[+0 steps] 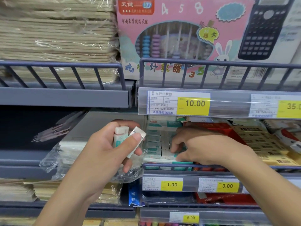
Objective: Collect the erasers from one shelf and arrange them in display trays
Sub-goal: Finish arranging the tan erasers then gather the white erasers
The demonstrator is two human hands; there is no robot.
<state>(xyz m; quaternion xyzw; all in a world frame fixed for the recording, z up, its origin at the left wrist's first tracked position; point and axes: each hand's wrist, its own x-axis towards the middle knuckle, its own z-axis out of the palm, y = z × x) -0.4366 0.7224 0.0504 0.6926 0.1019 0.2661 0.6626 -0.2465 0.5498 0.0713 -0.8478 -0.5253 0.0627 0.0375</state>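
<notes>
Erasers being gathered from the shelf

Two white sleeved erasers (128, 136) are gripped in the left hand (104, 149); the right hand (195, 147) is curled into the packed eraser tray (160, 144), its grasp hidden. One eraser should be pinched squarely and lifted straight.

Two white erasers (128, 138) with pale teal printed sleeves stand roughly upright, side by side and touching, gripped in the left hand (104, 152). More erasers (160, 144) of the same kind lie packed in rows on the shelf (184, 166), the right hand (198, 147) resting its fingers (175, 146) among them.
</notes>
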